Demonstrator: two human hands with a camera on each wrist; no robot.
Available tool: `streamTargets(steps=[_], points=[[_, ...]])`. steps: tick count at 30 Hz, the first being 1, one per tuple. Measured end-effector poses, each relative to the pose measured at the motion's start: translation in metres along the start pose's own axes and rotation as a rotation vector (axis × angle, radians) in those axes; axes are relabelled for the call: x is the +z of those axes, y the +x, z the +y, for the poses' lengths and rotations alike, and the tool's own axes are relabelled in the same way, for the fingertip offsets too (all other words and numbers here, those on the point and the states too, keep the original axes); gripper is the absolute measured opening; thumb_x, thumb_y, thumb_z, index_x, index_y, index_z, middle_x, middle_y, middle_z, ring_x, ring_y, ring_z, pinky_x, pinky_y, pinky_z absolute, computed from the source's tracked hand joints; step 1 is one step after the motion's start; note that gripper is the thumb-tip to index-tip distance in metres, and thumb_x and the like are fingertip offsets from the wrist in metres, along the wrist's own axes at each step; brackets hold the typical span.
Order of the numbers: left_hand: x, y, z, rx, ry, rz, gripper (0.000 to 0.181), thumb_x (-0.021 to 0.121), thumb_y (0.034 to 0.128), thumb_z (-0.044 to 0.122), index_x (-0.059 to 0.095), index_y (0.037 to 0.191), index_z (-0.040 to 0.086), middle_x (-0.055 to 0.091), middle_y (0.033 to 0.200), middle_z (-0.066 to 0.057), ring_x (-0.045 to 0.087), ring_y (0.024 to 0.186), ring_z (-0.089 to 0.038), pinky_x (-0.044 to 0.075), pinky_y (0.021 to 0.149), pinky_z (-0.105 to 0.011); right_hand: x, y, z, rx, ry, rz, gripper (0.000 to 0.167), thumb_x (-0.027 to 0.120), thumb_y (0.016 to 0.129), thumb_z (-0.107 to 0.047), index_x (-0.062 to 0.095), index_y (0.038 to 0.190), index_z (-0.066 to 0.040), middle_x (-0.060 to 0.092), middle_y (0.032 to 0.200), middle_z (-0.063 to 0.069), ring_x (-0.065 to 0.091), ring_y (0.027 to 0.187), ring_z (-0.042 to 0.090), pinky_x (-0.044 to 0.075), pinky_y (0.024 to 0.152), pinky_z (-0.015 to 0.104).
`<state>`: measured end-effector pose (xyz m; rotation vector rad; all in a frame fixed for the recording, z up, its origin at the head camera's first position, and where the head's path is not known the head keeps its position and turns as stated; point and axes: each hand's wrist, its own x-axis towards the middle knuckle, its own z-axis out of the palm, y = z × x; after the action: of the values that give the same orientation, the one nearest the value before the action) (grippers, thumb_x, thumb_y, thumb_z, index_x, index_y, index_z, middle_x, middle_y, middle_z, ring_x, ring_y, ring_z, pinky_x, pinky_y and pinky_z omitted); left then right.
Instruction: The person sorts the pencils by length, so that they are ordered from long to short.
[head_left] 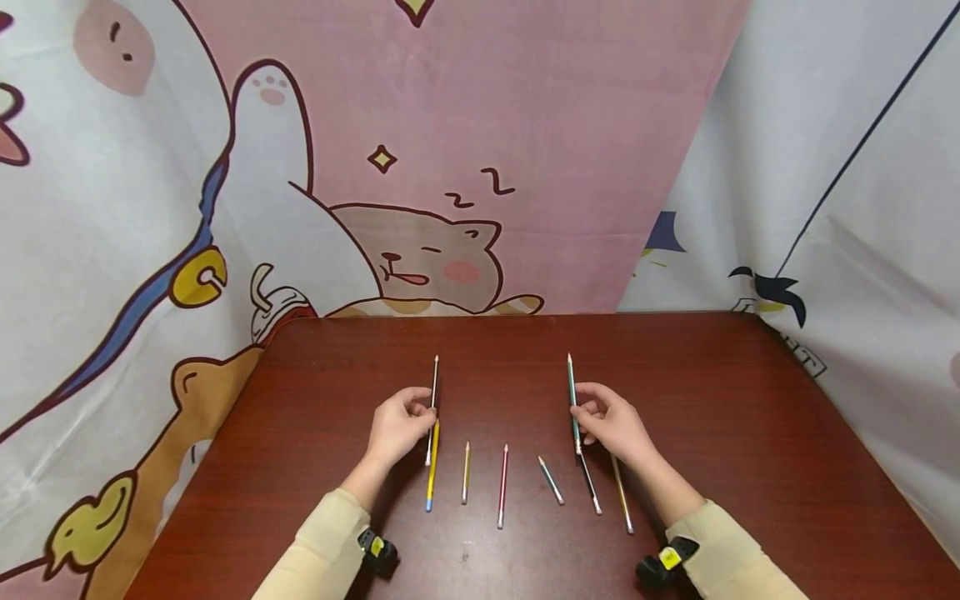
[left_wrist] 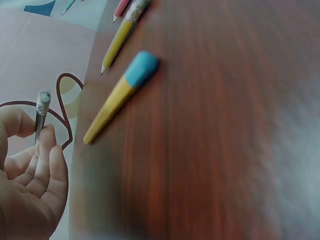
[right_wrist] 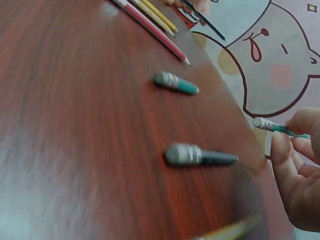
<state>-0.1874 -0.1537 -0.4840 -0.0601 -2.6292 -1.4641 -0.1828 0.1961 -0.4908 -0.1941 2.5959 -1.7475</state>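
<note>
Nearest: cream sleeves [head_left: 322,546], a black wrist cam [head_left: 378,552] at each cuff. Ahead on the brown table [head_left: 675,358], a loose row of six pencils, tips away from the person. Lowest in the row: gold pencil [head_left: 623,495] at far right and red pencil [head_left: 503,486] mid-row. Slightly farther: blue-ended pencil [head_left: 432,467] at far left, black pencil [head_left: 591,483] just left of gold. Then short yellow pencil [head_left: 467,473] and short green pencil [head_left: 551,480], either side of red.

Beyond: left hand [head_left: 401,425] pinches dark pencil [head_left: 434,383], narrow grip, eraser toward the person. It overlaps blue-ended in head view; can't tell if they touch. Right hand [head_left: 613,421] pinches long green pencil [head_left: 572,387], same orientation, eraser end by black's tip. Back: printed cloth [head_left: 585,167], sleeping cartoon animal on it.
</note>
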Motion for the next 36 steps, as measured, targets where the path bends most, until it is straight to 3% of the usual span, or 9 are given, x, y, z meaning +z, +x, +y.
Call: streamTargets(steps=[6, 17, 23, 36], points=[[0.011, 0.010, 0.003, 0.022, 0.017, 0.024, 0.028, 0.071, 0.0783, 0.008, 0.073, 0.106, 0.004, 0.064, 0.070, 0.003, 0.056, 0.060, -0.007, 0.045, 0.058, -0.025, 0.016, 0.010, -0.007, -0.013, -0.002, -0.011, 0.040, 0.067, 0.091, -0.002, 0.056, 0.128, 0.004, 0.064, 0.077, 0.008, 0.060, 0.058, 0.014, 0.054, 0.051, 0.033], [0.030, 0.031, 0.017, 0.010, 0.037, 0.056, 0.029, 0.072, 0.0790, 0.013, 0.074, 0.107, 0.007, 0.065, 0.071, 0.003, 0.059, 0.066, -0.010, 0.048, 0.066, -0.029, 0.045, 0.027, -0.019, -0.022, 0.013, -0.011, 0.039, 0.069, 0.091, -0.004, 0.059, 0.128, 0.001, 0.067, 0.079, 0.010, 0.060, 0.053, 0.017, 0.055, 0.052, 0.038], [0.038, 0.039, 0.021, -0.020, 0.012, 0.056, 0.030, 0.072, 0.0790, 0.011, 0.074, 0.109, 0.006, 0.064, 0.072, 0.001, 0.058, 0.064, -0.011, 0.048, 0.060, -0.028, 0.062, 0.037, -0.025, -0.018, 0.004, -0.013, 0.039, 0.069, 0.090, -0.004, 0.059, 0.127, 0.000, 0.066, 0.075, 0.007, 0.061, 0.052, 0.019, 0.055, 0.052, 0.039], [0.045, 0.051, 0.010, -0.040, 0.079, 0.059, 0.030, 0.072, 0.0806, 0.015, 0.075, 0.110, 0.009, 0.064, 0.074, 0.002, 0.059, 0.071, -0.014, 0.047, 0.064, -0.030, 0.093, 0.055, -0.023, 0.019, 0.042, 0.031, 0.036, 0.068, 0.089, -0.002, 0.061, 0.124, 0.002, 0.067, 0.073, 0.008, 0.059, 0.051, 0.016, 0.053, 0.049, 0.032]])
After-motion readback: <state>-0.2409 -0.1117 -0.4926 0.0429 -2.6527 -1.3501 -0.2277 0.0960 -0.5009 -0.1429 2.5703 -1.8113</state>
